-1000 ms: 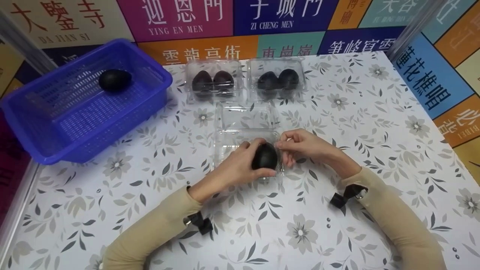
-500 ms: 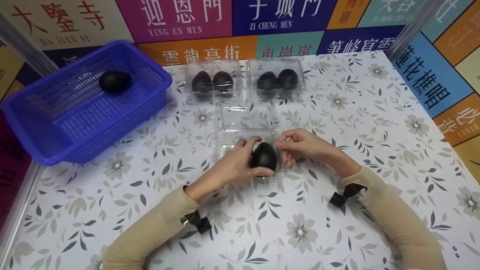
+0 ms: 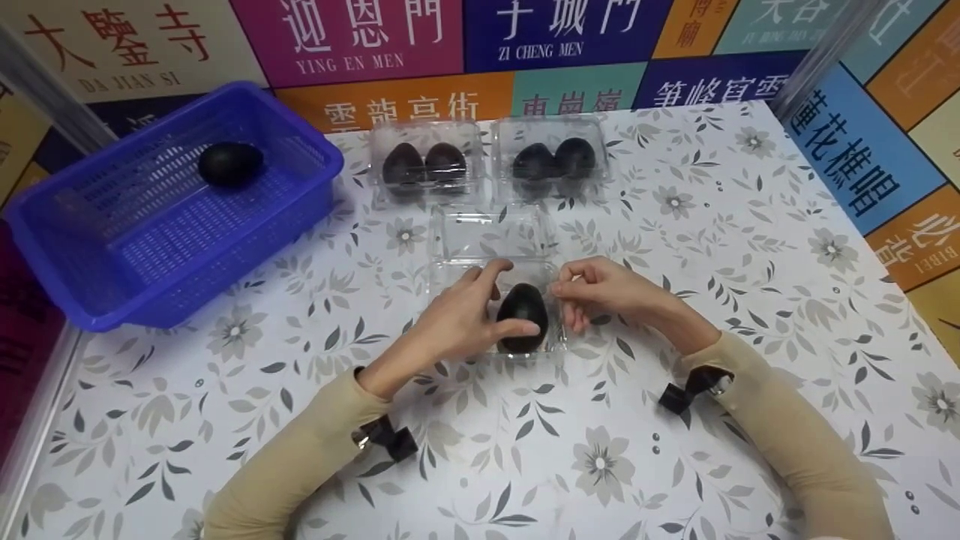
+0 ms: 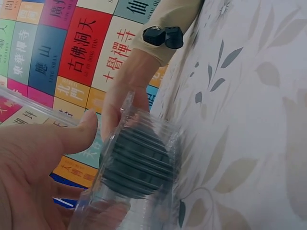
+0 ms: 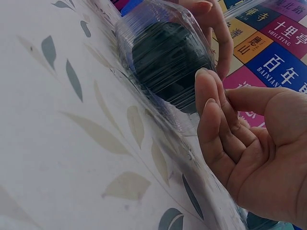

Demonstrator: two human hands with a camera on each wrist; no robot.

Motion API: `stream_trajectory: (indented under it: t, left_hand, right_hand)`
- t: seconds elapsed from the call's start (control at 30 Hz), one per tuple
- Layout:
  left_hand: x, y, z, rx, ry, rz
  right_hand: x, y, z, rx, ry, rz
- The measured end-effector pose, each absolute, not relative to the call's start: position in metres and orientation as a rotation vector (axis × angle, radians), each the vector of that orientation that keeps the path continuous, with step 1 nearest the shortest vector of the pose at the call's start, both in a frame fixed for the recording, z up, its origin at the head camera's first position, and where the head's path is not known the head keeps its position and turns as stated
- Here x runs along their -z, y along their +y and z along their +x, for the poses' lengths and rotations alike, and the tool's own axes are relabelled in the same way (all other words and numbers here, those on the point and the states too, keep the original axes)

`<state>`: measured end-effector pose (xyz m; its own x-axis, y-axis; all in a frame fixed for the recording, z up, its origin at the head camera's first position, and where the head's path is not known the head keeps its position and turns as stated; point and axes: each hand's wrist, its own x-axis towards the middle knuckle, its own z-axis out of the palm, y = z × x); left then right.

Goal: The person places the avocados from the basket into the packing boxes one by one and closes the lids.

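Observation:
A black egg [image 3: 523,303] stands in the right part of an open clear plastic clamshell box [image 3: 491,234], whose lid lies back on the far side. My left hand [image 3: 459,319] is around the egg's left side, fingers spread; its thumb overlaps the egg in the head view. In the left wrist view the left thumb [image 4: 84,134] is apart from the egg, which shows through the ribbed plastic wall. Thumb and forefinger of my right hand [image 3: 604,291] pinch the box's right rim. The right wrist view shows the right hand's other fingers [image 5: 213,129] curled beside the box.
At the back left, a purple-blue plastic basket [image 3: 247,247] holds one black egg [image 3: 230,164]. Two closed clear boxes stand behind the open one, a left box [image 3: 425,133] and a right box [image 3: 550,129], each with two dark eggs. A lettered panel backs the table.
The egg has gone down into the box and a little left. My left fingers have loosened from it and drawn back left. The right hand stays at the rim.

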<state>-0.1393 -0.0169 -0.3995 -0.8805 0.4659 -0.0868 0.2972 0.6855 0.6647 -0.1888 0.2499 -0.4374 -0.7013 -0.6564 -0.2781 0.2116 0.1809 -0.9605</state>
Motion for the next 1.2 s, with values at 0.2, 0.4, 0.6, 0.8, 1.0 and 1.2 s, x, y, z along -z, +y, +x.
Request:
stream_trajectory:
  t: [0.2, 0.4, 0.6, 0.8, 1.0, 1.2]
  left_hand:
    - [0.396, -0.022, -0.147, -1.141, 2.640, 0.703]
    - [0.394, -0.031, -0.157, -1.265, 2.689, 0.747]
    - [0.390, -0.047, -0.174, -1.435, 2.798, 0.693]
    - [0.387, -0.069, -0.193, -1.576, 2.891, 0.577]
    - [0.385, -0.088, -0.208, -1.571, 3.022, 0.454]
    - [0.384, -0.113, -0.227, -1.538, 3.163, 0.326]
  right_hand:
    - [0.438, 0.250, -0.190, 1.601, 1.773, -0.424]
    - [0.437, 0.249, -0.189, 1.605, 1.768, -0.422]
    - [0.437, 0.250, -0.188, 1.597, 1.777, -0.405]
    - [0.437, 0.250, -0.189, 1.587, 1.771, -0.363]
    - [0.436, 0.250, -0.188, 1.595, 1.770, -0.354]
    - [0.436, 0.250, -0.188, 1.597, 1.767, -0.375]
